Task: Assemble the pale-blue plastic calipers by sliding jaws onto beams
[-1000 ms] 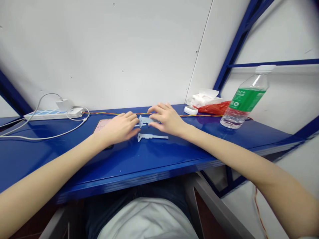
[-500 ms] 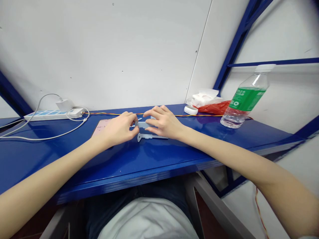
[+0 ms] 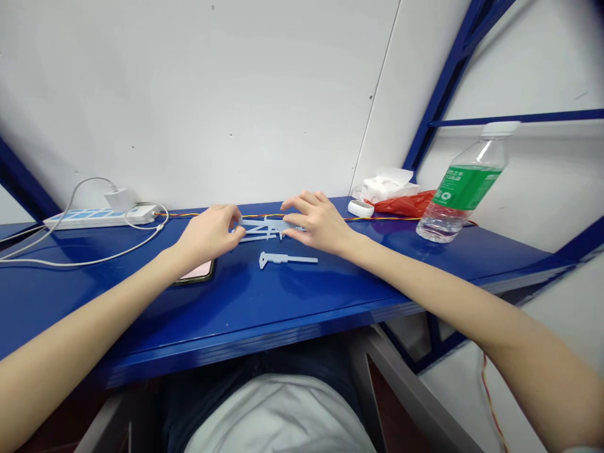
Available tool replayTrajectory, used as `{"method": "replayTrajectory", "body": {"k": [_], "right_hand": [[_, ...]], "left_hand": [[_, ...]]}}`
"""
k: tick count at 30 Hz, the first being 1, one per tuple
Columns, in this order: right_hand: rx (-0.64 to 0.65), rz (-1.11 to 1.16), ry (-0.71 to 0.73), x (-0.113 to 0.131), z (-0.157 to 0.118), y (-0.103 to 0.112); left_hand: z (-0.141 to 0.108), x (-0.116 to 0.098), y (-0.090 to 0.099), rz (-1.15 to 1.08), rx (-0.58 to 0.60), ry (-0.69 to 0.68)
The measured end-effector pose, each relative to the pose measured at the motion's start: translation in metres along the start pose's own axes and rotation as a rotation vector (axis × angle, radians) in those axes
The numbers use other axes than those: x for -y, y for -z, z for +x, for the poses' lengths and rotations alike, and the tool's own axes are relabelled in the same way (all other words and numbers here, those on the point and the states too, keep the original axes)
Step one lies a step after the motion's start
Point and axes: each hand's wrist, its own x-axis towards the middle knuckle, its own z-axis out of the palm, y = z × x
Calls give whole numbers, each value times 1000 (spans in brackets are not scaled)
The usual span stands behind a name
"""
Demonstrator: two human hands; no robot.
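Observation:
A light-blue plastic vernier caliper lies flat on the blue table, jaws to the left. Behind it, more light-blue calipers lie close together, overlapping in view. Just above these, a flat light-blue caliper spans the gap between my two hands. Its left end is pinched by the thumb and curled fingers of my left hand. My right hand has thumb and forefinger around the right end, with the other fingers raised. Both ends are partly hidden by fingers.
Under my left wrist lies a phone. A power strip with a white charger and cable stands at the left. Toward the right are a small white device, tissues, a red bag and a water bottle. Thin wires run along the back.
My left hand has moved left and slightly back, my right hand slightly right and back. The gap between them is wider, uncovering the calipers behind. The front caliper stays put.

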Motion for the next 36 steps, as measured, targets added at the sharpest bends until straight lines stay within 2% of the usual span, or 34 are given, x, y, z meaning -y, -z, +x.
{"method": "replayTrajectory", "body": {"k": [2, 4, 8, 11, 17, 21, 25, 31, 36], "right_hand": [[3, -11, -43, -4, -1, 0], [4, -5, -62, -4, -1, 0], [29, 47, 3, 6, 2, 2], [54, 84, 28, 10, 4, 3], [153, 194, -55, 5, 3, 0], [255, 272, -39, 5, 1, -1], [315, 327, -42, 5, 2, -1], [345, 190, -253, -6, 0, -8], [406, 146, -275, -16, -5, -16]], "left_hand": [[1, 5, 1, 54, -14, 11], [0, 3, 2, 67, -14, -38], [-7, -13, 2, 71, 52, -320], [-9, -20, 0, 119, 74, -406], [-3, -4, -9, 185, 108, -337], [2, 10, -18, 234, 190, -300], [4, 15, -19, 155, 273, -242], [5, 16, -15, 38, 314, -180], [6, 21, -14, 2, 372, -133]]}}
